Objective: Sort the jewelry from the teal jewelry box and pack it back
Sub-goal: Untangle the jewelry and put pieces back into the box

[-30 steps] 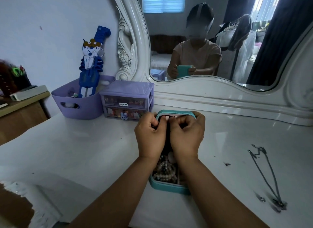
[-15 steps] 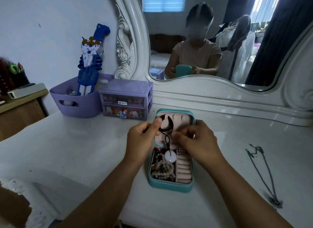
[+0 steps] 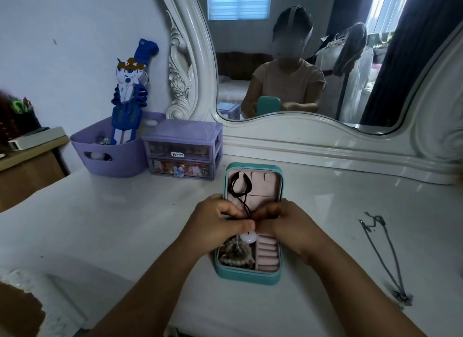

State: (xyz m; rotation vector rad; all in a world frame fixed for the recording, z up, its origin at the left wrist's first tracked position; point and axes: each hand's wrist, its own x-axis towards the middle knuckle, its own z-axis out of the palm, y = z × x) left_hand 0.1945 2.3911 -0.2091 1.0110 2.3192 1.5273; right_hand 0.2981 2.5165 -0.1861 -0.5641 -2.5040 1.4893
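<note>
The teal jewelry box (image 3: 246, 277) stands open on the white dresser, its pink-lined lid (image 3: 263, 186) tilted back. A black cord necklace (image 3: 239, 188) hangs from a hook in the lid, with a pale round pendant (image 3: 248, 237) at its lower end. My left hand (image 3: 215, 224) and my right hand (image 3: 288, 224) meet over the box's middle and pinch the cord just above the pendant. Beaded bracelets (image 3: 235, 254) fill the left compartment. Pink ring rolls (image 3: 267, 255) fill the right one.
A thin silver chain necklace (image 3: 383, 256) lies on the dresser to the right. A purple mini drawer unit (image 3: 184, 150) and a purple basket (image 3: 107, 151) with a blue figure stand at the back left. The large mirror (image 3: 300, 61) rises behind the box.
The lid went from nearly closed to fully open. Both hands came down from the lid's top edge to the box's middle and now pinch the black cord above the pendant.
</note>
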